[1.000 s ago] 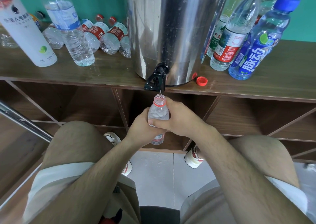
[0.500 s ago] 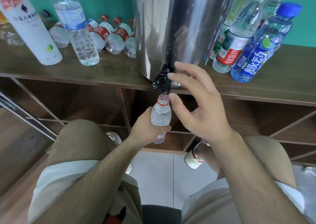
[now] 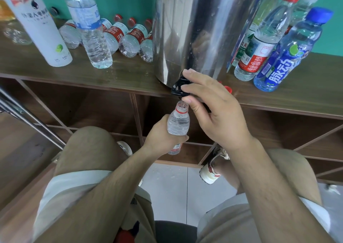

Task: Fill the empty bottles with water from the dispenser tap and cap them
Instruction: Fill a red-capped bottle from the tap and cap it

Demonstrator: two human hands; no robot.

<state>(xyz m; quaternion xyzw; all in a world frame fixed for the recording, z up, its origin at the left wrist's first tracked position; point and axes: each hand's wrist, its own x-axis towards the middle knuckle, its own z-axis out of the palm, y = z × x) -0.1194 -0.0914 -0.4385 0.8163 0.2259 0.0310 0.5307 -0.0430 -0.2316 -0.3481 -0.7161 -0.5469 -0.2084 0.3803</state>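
- The small bottle (image 3: 178,126) stands upright and uncapped directly under the dispenser's black tap (image 3: 177,89), with its mouth just below the spout. A red ring circles its neck, and water shows up to its shoulder.
- Its red-and-white label is mostly hidden by the fingers, and the print is too small to read.
- Right of the steel dispenser (image 3: 204,29), a blue-capped bottle (image 3: 284,61) reads "脉动" in white on blue. Between it and the dispenser, a red-capped bottle (image 3: 259,46) shows "农夫" on a green and red label.
- Left of the dispenser stand a tall white bottle (image 3: 40,27), whose grey lettering is blurred, and a clear bottle with a blue label (image 3: 91,31). Behind them, red-labelled bottles (image 3: 130,38) lie on their sides.
- A loose red cap (image 3: 228,89) lies on the wooden shelf (image 3: 130,72), just right of the tap.
- The left hand (image 3: 161,137) wraps its fingers round the small bottle's body from the left.
- The right hand (image 3: 213,113) is raised at the tap with its fingers spread and nearly straight, clasping nothing. The fingertips lie over the tap and the thumb tip sits beside the bottle's mouth.
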